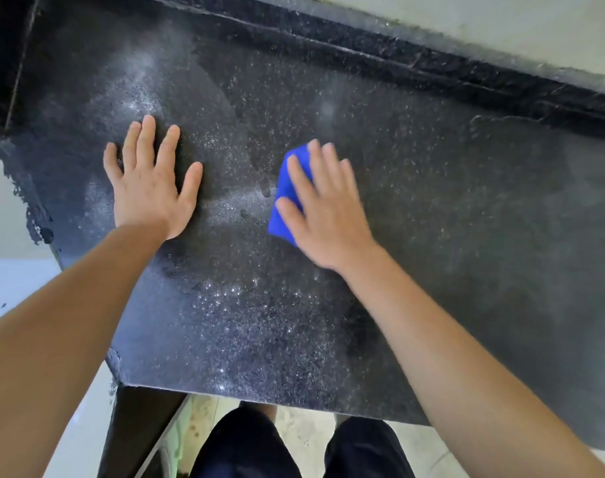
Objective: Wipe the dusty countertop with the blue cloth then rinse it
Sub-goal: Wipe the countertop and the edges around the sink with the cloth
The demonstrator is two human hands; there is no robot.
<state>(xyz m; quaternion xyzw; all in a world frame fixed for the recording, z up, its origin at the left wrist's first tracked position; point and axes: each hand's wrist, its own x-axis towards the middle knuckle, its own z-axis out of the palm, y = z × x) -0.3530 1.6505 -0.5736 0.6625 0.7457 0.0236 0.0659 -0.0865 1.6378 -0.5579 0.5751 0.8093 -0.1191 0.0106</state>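
Blue cloth (285,188) lies flat on the dark speckled desk (466,219), pinned under the right hand (325,215); only its left part shows, poking out past the thumb and beneath the fingertips. The right fingers (314,157) are spread fairly wide and pressed down on the cloth rather than curled around it, and they look blurred, which suggests a stroke under way. The left hand (149,181) rests palm-down on the desk, fingers splayed wide, holding nothing, well to the left of the cloth. Pale dust (135,94) sits beyond the left fingertips, and more lies between the two hands and nearer the body than both wrists. The main risk, as I judge it, is the flat press: with no real grip, the cloth could bunch or slip out from under the fingers. The bracing left hand also covers a patch that would stay unwiped, and may carry dust onto cleaned areas. Dust pushed toward the near edge could fall to the floor (304,439). No tap or sink is visible for the rinse.
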